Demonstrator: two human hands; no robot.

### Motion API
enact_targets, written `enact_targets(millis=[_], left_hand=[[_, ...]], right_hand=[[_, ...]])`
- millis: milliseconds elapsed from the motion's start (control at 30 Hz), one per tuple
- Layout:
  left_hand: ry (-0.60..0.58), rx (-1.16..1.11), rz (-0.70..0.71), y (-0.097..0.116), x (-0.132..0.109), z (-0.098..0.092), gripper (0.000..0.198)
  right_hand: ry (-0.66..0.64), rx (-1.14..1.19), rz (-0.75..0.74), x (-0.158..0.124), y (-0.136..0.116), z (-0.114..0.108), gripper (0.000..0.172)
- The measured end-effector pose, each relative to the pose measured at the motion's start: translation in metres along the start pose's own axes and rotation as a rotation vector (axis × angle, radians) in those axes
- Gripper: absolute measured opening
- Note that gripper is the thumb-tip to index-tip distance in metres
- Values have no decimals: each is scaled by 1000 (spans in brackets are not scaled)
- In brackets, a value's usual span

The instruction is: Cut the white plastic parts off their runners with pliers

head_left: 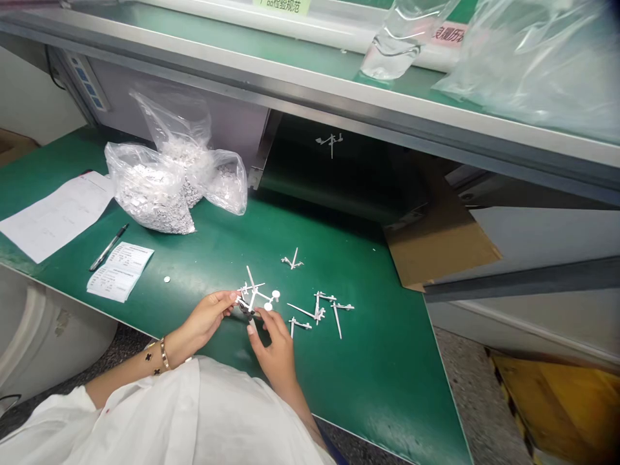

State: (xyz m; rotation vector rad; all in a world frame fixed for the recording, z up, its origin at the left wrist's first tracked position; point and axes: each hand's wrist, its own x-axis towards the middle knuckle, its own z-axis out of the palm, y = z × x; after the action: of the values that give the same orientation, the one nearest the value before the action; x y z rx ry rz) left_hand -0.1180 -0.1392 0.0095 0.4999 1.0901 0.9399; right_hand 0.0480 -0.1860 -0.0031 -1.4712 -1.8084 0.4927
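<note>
White branched piece (254,292): up between my two hands, near the middle of the frame, a little above the green tabletop (368,394). Two round heads show on its right-hand arms.

Left hand (206,320): thumb and forefinger pinched together on the piece's left side. Right hand (277,345): fingers curled, thumb and forefinger slightly apart, at the lower end of the piece. A small dark object (248,314) sits between my hands; cannot tell what it is, or whether my right fingers press on it, on the piece, or on neither.

Progress, my reading: one piece in work, not finished, since both hands are at it. Right of centre lie more white branched pieces: one higher up (293,261), a cluster (318,310), one at the far right (337,318), one lowest (293,325). Untouched at this moment; whether done or waiting, their look does not settle it.

Left of centre, a lone white disc (167,279). Upper left, clear bags (155,200) bulging with small white bits; a large quantity, but nothing marks it as finished or left to do.
</note>
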Motion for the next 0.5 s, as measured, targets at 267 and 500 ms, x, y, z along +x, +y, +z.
enact_targets(millis=[267, 500], left_hand=[[-20, -57, -130, -3, 1, -8, 37], [-23, -33, -137, -10, 1, -13, 34]], right_hand=[[-87, 38, 5, 1, 5, -4, 29], [-103, -52, -8, -2, 5, -5, 30]])
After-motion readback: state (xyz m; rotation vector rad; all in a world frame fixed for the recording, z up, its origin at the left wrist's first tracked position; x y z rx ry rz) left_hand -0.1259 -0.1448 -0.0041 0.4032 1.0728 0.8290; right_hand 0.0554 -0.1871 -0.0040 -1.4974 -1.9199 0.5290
